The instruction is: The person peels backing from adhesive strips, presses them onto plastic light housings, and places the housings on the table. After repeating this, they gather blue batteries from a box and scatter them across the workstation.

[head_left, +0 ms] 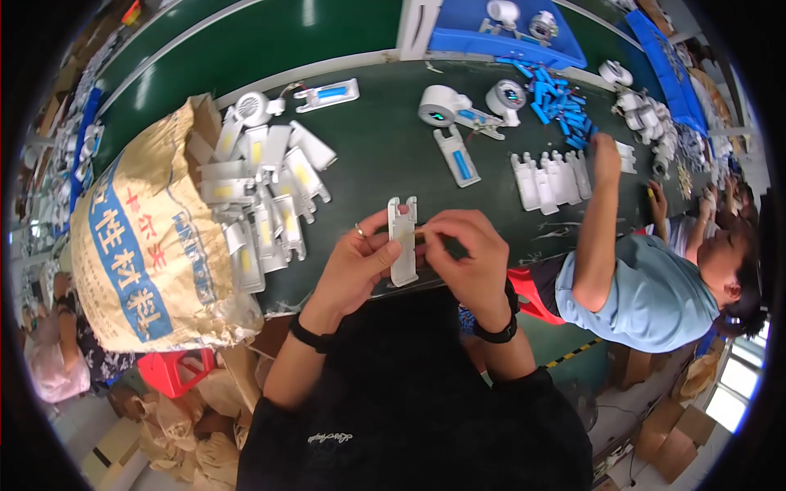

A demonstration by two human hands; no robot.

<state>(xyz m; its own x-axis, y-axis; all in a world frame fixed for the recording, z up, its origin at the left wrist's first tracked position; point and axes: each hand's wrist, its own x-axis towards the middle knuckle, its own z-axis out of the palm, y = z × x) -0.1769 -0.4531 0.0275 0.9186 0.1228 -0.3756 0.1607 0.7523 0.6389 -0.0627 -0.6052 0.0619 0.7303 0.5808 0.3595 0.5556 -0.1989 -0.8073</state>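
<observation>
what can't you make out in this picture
All in the head view:
What, if anything, the right hand pinches beside the white casing: too small, and partly covered by that hand's fingers.
The casing's far face: turned away from the camera, toward the left hand's fingers.
How much the paper sack holds: its own sides hide the inside.
The blue bin's far side: cut off by the top edge.

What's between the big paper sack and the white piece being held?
In the head view: a heap of white parts, some with yellow strips, then some bare green tabletop, then the left hand holding the white piece.
</observation>
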